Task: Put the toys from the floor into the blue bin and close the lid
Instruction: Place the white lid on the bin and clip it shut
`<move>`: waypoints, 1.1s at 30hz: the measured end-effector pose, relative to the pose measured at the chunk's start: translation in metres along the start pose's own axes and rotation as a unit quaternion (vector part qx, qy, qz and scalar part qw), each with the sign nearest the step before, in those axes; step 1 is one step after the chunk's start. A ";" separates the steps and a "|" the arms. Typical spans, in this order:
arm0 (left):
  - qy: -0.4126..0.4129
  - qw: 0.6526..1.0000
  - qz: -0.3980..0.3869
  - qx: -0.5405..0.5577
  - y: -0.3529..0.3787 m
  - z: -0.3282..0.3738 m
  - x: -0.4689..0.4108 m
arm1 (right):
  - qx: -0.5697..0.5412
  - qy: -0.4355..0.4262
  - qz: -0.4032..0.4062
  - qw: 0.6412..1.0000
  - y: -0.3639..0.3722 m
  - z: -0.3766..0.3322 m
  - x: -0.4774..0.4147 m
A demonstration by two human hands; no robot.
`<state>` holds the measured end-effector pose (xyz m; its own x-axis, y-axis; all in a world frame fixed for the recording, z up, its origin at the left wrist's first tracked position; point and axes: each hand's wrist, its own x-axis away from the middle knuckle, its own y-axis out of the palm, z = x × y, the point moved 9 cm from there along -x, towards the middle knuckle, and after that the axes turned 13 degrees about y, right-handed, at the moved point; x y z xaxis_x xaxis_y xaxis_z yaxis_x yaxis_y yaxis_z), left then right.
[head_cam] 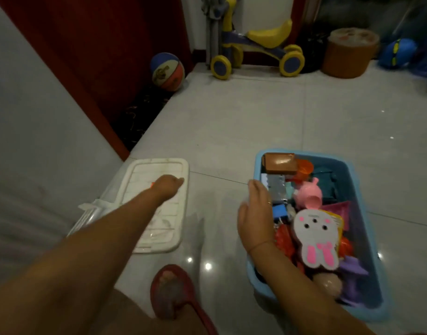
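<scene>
Floor point(231, 129): lid point(159, 166) beside blue bin point(352, 171), judged light and stiff, best gripped edgewise. Left hand point(167, 187) cannot be read; right hand point(256, 213) spread.

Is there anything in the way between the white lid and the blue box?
Only bare floor lies between the white lid and the blue bin. The right hand is at the bin's left rim, though. The bunny toy lies on top of the heap, so it might hold the lid up.
</scene>
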<state>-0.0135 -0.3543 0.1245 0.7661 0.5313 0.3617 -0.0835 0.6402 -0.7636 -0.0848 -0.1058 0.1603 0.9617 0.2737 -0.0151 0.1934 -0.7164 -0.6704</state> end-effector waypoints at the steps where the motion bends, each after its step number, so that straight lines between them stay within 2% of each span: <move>1: -0.011 1.000 0.007 -0.014 -0.024 -0.018 -0.011 | -0.007 -0.006 -0.045 0.999 0.028 -0.016 -0.001; 4: -0.041 0.997 0.003 -0.069 -0.080 -0.072 -0.034 | -0.027 0.025 -0.181 0.983 0.116 -0.039 -0.002; 7: -0.078 0.993 -0.024 -0.087 -0.094 -0.127 -0.047 | -0.019 0.066 -0.289 0.955 0.194 -0.041 -0.003; 10: -0.101 0.993 -0.032 -0.048 -0.074 -0.192 -0.057 | 0.014 0.112 -0.347 0.931 0.252 -0.025 -0.006; 13: -0.146 0.989 0.009 0.038 -0.040 -0.254 -0.055 | 0.063 0.158 -0.383 0.908 0.293 -0.004 -0.006; 15: -0.184 0.978 0.032 0.093 -0.013 -0.283 -0.053 | 0.087 0.167 -0.399 0.898 0.313 0.005 -0.007; 17: -0.209 0.970 0.073 0.101 0.000 -0.298 -0.053 | 0.081 0.191 -0.411 0.888 0.334 0.018 -0.008; 20: -0.242 0.959 0.132 0.070 0.003 -0.310 -0.061 | 0.034 0.247 -0.410 0.878 0.356 0.035 -0.011; 26: -0.302 0.933 0.144 0.130 0.007 -0.322 -0.062 | -0.124 0.329 -0.413 0.840 0.361 0.040 -0.009; 29: -0.310 0.916 0.126 0.220 0.014 -0.324 -0.055 | -0.159 0.322 -0.400 0.843 0.344 0.040 -0.020; 33: -0.272 0.853 0.116 0.430 0.035 -0.304 -0.057 | -0.160 0.300 -0.355 0.870 0.305 0.030 -0.040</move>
<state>0.1332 -0.5310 -0.0849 0.2755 0.7283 0.6275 -0.8084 0.5287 -0.2588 -0.0703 -0.3162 -0.0658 0.4863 0.4049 0.7743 0.7328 -0.6716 -0.1090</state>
